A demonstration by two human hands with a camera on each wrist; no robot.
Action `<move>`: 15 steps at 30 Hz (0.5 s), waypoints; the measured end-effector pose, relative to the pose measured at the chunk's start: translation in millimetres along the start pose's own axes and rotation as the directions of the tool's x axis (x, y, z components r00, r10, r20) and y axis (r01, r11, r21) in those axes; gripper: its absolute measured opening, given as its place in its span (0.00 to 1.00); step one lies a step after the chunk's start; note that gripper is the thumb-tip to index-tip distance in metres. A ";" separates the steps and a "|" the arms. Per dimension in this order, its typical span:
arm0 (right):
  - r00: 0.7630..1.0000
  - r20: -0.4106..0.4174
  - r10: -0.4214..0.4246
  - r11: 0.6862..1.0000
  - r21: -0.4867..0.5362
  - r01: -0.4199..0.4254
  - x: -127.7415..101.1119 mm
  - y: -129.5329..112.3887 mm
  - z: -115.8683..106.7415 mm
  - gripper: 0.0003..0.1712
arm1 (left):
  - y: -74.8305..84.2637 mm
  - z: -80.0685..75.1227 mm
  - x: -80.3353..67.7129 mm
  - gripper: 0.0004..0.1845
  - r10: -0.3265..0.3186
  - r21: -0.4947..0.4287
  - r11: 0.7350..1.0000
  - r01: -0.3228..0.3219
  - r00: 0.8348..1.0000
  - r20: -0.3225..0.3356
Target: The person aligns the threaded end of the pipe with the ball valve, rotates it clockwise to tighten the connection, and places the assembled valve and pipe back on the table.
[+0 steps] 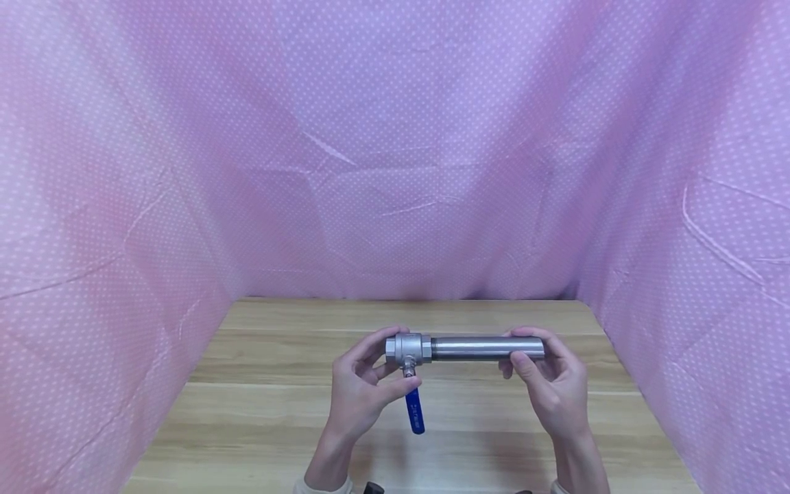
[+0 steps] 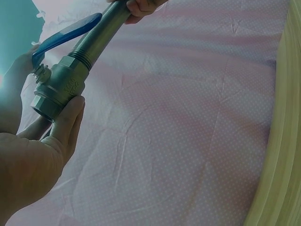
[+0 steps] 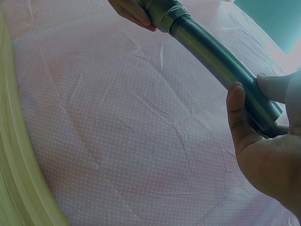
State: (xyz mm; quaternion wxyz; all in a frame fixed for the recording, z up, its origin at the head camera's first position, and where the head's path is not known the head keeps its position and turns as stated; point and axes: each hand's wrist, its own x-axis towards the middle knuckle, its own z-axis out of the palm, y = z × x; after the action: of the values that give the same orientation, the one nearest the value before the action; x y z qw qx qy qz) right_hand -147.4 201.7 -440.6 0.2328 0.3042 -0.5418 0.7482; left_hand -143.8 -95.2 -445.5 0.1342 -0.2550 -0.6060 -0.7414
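A steel ball valve (image 1: 408,349) with a blue lever handle (image 1: 414,410) is screwed onto a steel pipe (image 1: 487,348), held level above the wooden table (image 1: 278,398). My left hand (image 1: 361,384) grips the valve body (image 2: 59,89), thumb and fingers curled round it, with the blue lever (image 2: 66,34) pointing down toward me. My right hand (image 1: 552,384) grips the pipe's free end (image 3: 256,101), thumb on the near side and fingers over the top. The pipe's thread (image 3: 181,23) shows where it enters the valve.
Pink dotted cloth (image 1: 395,171) hangs as walls behind and on both sides of the table. A small dark object (image 1: 373,488) shows at the bottom edge between my forearms.
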 end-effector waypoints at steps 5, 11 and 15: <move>0.999 0.027 0.028 1.000 -0.010 -0.028 0.1 -1.9 -2.1 0.26 | 1.6 0.0 0.1 0.40 -0.021 0.008 1.000 0.021 1.000 -0.004; 0.993 0.117 0.034 0.998 -0.052 -0.028 2.5 -5.4 -7.0 0.32 | 4.9 -0.5 1.2 0.41 -0.074 0.005 0.997 0.075 0.997 -0.028; 0.990 0.139 0.036 0.998 -0.060 -0.028 2.1 -5.5 -9.2 0.31 | 5.1 -1.3 1.6 0.41 -0.081 0.008 0.997 0.081 0.996 -0.028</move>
State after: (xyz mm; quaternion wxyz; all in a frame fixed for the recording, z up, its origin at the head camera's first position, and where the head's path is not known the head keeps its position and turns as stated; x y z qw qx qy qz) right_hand -147.0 212.1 -437.5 0.1908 0.3405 -0.5832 0.7124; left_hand -142.8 -97.5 -440.6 0.1135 -0.2193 -0.6173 -0.7470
